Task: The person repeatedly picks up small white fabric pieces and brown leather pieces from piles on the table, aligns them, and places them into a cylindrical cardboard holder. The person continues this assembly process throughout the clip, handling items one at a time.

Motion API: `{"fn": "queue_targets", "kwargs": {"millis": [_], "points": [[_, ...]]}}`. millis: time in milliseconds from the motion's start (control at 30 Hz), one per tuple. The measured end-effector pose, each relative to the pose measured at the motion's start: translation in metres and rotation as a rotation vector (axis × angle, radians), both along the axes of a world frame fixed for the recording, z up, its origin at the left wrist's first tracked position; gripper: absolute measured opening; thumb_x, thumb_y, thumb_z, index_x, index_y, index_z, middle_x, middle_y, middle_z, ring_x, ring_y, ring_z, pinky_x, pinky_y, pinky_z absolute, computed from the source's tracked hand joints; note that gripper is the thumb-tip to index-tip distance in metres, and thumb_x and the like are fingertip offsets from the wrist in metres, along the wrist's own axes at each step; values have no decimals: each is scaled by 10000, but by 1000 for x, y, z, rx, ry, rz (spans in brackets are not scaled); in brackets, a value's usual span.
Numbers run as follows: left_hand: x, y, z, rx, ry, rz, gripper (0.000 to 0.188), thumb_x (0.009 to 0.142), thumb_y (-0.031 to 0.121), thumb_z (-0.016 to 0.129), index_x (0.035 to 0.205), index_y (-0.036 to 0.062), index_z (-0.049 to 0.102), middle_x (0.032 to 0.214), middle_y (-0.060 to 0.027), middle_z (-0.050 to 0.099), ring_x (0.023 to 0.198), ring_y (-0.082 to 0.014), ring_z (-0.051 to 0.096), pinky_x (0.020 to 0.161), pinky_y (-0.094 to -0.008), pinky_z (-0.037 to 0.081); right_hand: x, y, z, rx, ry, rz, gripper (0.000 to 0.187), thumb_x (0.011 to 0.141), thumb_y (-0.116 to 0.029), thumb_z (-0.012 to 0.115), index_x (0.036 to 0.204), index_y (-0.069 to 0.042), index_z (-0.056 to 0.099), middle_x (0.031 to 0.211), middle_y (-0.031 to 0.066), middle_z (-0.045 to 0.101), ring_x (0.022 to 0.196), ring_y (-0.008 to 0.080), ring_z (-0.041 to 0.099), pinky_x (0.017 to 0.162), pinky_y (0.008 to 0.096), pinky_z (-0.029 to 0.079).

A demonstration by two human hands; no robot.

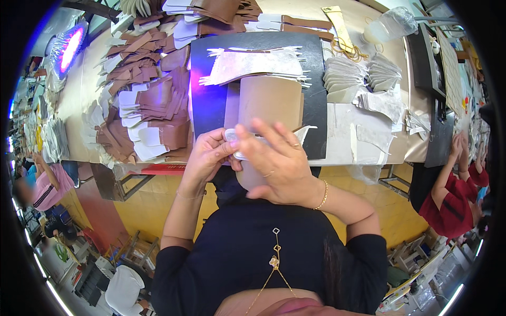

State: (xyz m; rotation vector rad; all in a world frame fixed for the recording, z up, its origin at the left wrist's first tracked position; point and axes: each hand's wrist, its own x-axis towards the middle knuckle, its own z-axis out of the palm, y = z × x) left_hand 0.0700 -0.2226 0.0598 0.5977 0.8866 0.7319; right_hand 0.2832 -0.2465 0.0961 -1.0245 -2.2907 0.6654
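Observation:
My left hand [210, 154] pinches the rounded end of a small white piece [231, 136] between thumb and fingers, at the near edge of the black board [208, 113]. Just right of it, my right hand [282, 168] is stretched out with fingers apart, its fingertips blurred. It passes over a tan panel [271, 102] that lies on the board and hides part of the white piece. Whether the right palm touches anything beneath cannot be seen. Beyond the panel, several white fabric-like pieces with brown edges [258, 64] lie stacked across the board.
Piles of brown and white cut pieces [158, 100] cover the left of the table. On the right lie fanned white pieces [345, 79], a yellow strip [337, 26] and a clear plastic bottle [390, 25]. A lit lamp [68, 50] stands far left. Other people sit on both sides.

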Motion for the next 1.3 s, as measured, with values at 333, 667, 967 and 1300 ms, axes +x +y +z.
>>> {"fn": "queue_targets", "kwargs": {"millis": [333, 667, 967, 1300], "points": [[5, 5, 14, -73, 41, -52, 208, 898, 184, 674, 954, -10, 623, 784, -59, 651, 558, -114, 625, 543, -233, 528, 3, -43, -59, -733, 988, -423, 1037, 870, -733, 383, 1510, -118, -153, 1604, 65, -111, 1470, 224, -52, 1174, 388, 51], [24, -10, 72, 775, 393, -73, 213, 816, 179, 758, 810, -12, 665, 708, -60, 627, 594, -117, 558, 564, -260, 446, 28, 33, 84, -90, 15, 36, 768, 688, -131, 811, 1378, -86, 475, 1099, 93, 651, 760, 153, 521, 667, 296, 426], [-109, -8, 19, 631, 1563, 616, 394, 782, 190, 781, 1093, 11, 617, 943, -116, 578, 764, -197, 558, 709, -328, 472, 8, 102, 93, -326, 884, -238, 379, 885, -76, 666, 1244, -18, 561, 871, 25, 620, 748, 102, 623, 563, 231, 499], [-128, -10, -17, 533, 1685, 477, 278, 749, 125, 780, 944, 13, 617, 888, -108, 576, 739, -252, 536, 697, -365, 451, 54, 143, -12, -552, 415, -342, 414, 870, -176, 693, 1251, -62, 578, 911, -19, 591, 743, 71, 469, 719, 219, 429]]}}
